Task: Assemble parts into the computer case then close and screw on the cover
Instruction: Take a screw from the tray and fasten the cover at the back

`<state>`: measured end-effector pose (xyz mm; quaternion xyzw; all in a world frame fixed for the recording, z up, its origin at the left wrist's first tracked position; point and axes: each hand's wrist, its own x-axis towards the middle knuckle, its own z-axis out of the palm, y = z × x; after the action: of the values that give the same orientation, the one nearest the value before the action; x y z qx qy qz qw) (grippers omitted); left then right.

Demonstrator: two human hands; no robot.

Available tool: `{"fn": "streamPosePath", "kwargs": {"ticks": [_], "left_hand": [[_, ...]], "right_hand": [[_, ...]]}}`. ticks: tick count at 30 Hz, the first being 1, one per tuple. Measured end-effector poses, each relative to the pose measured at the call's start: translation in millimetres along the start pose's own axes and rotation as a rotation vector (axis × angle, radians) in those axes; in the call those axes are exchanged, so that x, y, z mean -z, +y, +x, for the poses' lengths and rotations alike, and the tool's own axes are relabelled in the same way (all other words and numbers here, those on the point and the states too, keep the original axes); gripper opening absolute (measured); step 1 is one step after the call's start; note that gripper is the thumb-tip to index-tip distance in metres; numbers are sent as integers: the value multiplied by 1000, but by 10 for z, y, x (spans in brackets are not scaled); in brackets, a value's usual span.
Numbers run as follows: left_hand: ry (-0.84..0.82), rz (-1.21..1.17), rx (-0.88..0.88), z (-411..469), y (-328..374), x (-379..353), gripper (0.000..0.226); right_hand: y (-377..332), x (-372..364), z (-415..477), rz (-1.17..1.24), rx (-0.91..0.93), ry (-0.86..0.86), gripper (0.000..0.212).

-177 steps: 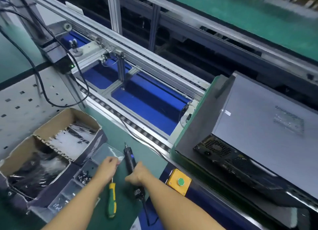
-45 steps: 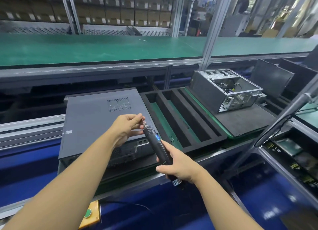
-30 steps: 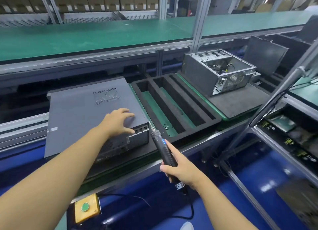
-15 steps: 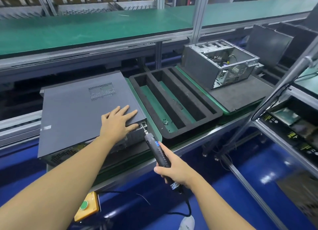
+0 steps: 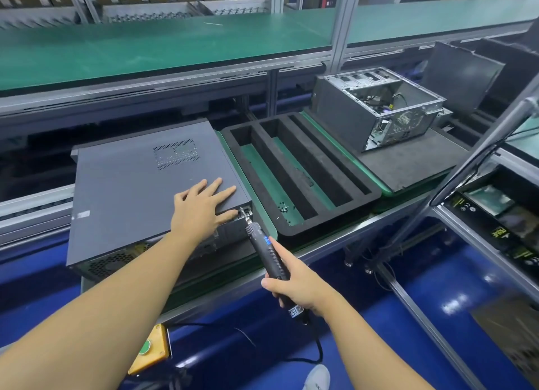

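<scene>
Gone from the tip of the screwdriver (image 5: 267,252), the left hand (image 5: 201,211) now lies flat on the cover (image 5: 131,191) of the computer case (image 5: 108,264), with straight, slightly spread fingers by its near right corner. The case lies on its side, just left of a black foam tray (image 5: 320,185). The right hand (image 5: 297,287) grips the screwdriver, fingers curled round its barrel and the bit touching that corner's back edge. Beyond the tray stands an open case (image 5: 376,106). A yellow button box (image 5: 151,349) sits below.

An assembly-line factory: conveyor (image 5: 335,245), green workbench (image 5: 145,48), open computer case (image 5: 376,106).
</scene>
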<state>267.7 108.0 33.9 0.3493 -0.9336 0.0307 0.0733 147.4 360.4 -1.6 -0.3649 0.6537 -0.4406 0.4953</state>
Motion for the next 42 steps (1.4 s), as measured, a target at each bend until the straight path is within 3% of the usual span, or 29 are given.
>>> {"fn": "streamPosePath", "kwargs": {"ticks": [17,24,29,35,39,42], "left_hand": [[2,37,-14,4,10,-9,61],[-28,19,-5,7,-7,-8,63],[-34,7,-1,9,-12,5,67],[95,-115,74,38,221,39,52],[166,-254,-152,150,355,147,19],[182,-298,-370,344,518,292,10]], "right_hand": [[-129,6,62,189,-82,-60,72],[-224,-16,-10,87,-75,-39,89],[-229,-17,-78,101,-55,-38,85],[-237,218,-177,75,-2,-5,81],[-291,535,-149,115,5,58,81],[-329,822,-54,178,38,90,77]]}}
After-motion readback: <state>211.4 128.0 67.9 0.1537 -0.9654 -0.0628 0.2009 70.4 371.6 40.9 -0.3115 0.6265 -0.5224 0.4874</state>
